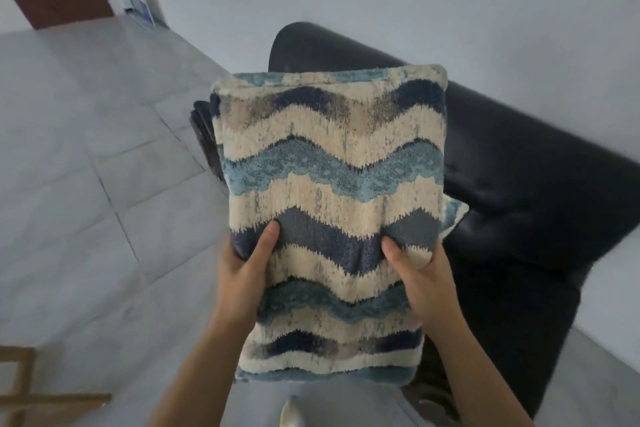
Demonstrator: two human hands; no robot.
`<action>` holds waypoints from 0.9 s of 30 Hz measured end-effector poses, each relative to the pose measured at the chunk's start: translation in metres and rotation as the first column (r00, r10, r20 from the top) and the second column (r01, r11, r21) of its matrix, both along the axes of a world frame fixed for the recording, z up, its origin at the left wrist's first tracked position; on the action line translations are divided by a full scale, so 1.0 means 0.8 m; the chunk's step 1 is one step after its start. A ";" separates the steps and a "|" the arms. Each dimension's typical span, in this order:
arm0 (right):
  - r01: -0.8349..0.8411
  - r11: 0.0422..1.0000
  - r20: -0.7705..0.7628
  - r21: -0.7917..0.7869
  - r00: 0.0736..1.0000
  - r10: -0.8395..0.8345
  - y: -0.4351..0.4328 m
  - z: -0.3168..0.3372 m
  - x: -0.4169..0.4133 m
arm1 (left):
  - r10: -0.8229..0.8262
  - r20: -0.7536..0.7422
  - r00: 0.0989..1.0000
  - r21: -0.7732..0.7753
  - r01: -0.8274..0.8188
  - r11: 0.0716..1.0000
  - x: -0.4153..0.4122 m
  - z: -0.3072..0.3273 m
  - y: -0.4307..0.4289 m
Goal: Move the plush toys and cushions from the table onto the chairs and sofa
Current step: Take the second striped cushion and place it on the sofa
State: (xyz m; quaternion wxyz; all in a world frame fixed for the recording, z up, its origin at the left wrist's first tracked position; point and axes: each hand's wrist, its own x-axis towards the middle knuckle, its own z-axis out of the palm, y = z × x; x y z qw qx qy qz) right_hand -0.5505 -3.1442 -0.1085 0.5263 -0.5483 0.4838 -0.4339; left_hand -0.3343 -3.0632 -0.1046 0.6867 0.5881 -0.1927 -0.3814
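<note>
Cushion [332,211] with wavy blue and cream stripes is held up in both your hands, right in front of you. Your left hand [242,274] grips its left side, thumb pressed on top, the other fingers curled under and hidden. Your right hand [422,277] grips the right side the same way. The cushion is over the black sofa [519,184]. You cannot tell if they touch. Grey floor [86,149] lies to the left.
</note>
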 end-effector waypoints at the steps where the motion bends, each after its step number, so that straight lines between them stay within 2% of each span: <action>1: 0.022 1.000 -0.007 0.002 1.000 -0.022 -0.027 0.003 0.015 | -0.028 0.009 1.000 -0.004 0.028 1.000 0.021 0.003 -0.035; 9: 0.231 0.971 0.019 0.065 0.972 -0.233 -0.215 -0.027 0.122 | -0.220 0.076 0.972 0.047 0.217 0.975 0.141 -0.019 -0.273; 14: 0.241 0.958 0.072 0.153 0.964 -0.254 -0.358 -0.090 0.212 | -0.261 0.117 0.958 0.183 0.238 0.954 0.230 -0.068 -0.426; 18: 0.226 0.950 0.105 0.215 0.962 -0.253 -0.458 -0.104 0.287 | -0.286 0.179 0.941 0.290 0.227 0.930 0.306 -0.069 -0.526; 23: 0.210 0.960 0.094 0.184 0.969 -0.229 -0.566 -0.078 0.369 | -0.298 0.207 0.932 0.272 0.237 0.932 0.395 -0.042 -0.647; 27: 0.271 0.948 0.049 0.168 0.958 -0.283 -0.641 -0.074 0.419 | -0.330 0.187 0.925 0.279 0.272 0.921 0.455 -0.053 -0.733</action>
